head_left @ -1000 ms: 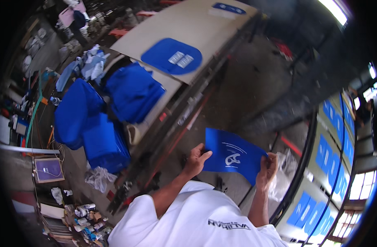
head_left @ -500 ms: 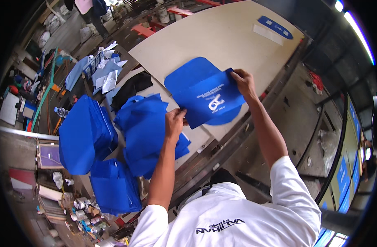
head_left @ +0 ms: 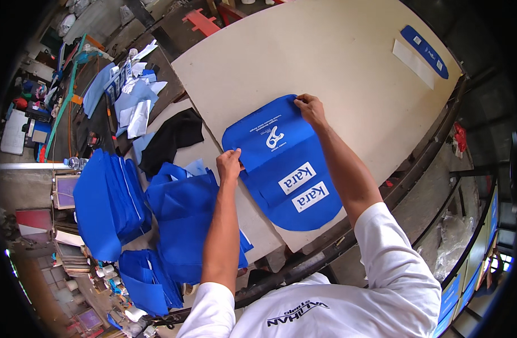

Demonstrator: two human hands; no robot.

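Observation:
A blue fabric panel (head_left: 253,153) with white print lies at the middle of the pale board, its far corners rounded over a longer blue fabric piece (head_left: 326,218). Two white printed labels show on the blue cloth below the first print, and the near end of the longer piece is rounded. My left hand (head_left: 229,164) pinches the panel's left edge between thumb and fingers. At the far right corner, my right hand (head_left: 311,109) grips the panel in the same way. The cloth looks nearly flat between the two hands.
Stacks of folded blue fabric (head_left: 109,205) stand left of my left arm, more blue pieces (head_left: 185,214) beside them. Black cloth (head_left: 174,138) and paper scraps (head_left: 137,96) lie beyond. A blue strip (head_left: 425,52) and white strip (head_left: 412,63) rest on the board (head_left: 303,50) at far right.
The panel was raised and tilted above the board; now it lies lower, over the longer piece. Both hands have shifted left, and the two white labels have come into sight.

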